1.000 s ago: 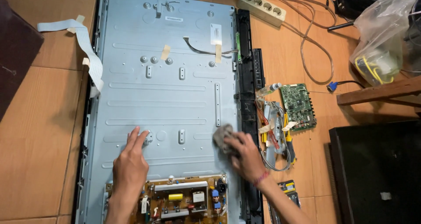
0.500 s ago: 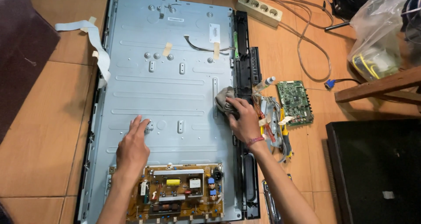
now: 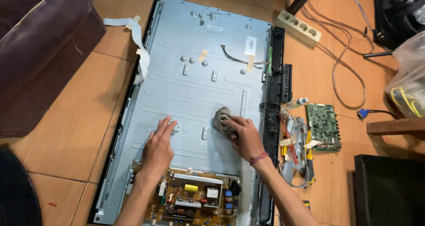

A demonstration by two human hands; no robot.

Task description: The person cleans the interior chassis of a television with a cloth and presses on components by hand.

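A large grey metal back panel (image 3: 195, 88) of a flat screen lies face down on the floor. My right hand (image 3: 245, 137) presses a crumpled grey cloth (image 3: 220, 118) onto the panel's middle right. My left hand (image 3: 158, 146) rests flat on the panel with fingers spread, a little left of the cloth. Just below both hands, a brown power circuit board (image 3: 195, 199) is fixed to the panel's near end.
A green circuit board (image 3: 323, 126), loose cables and tools (image 3: 294, 150) and a small bottle (image 3: 295, 104) lie right of the panel. A white power strip (image 3: 297, 27) with cords sits at the back. A dark sofa (image 3: 40, 49) stands left, a black box (image 3: 389, 190) right.
My right hand has slid the cloth across the panel, up and then toward the middle. The camera has moved closer. My left hand stays flat on the panel.
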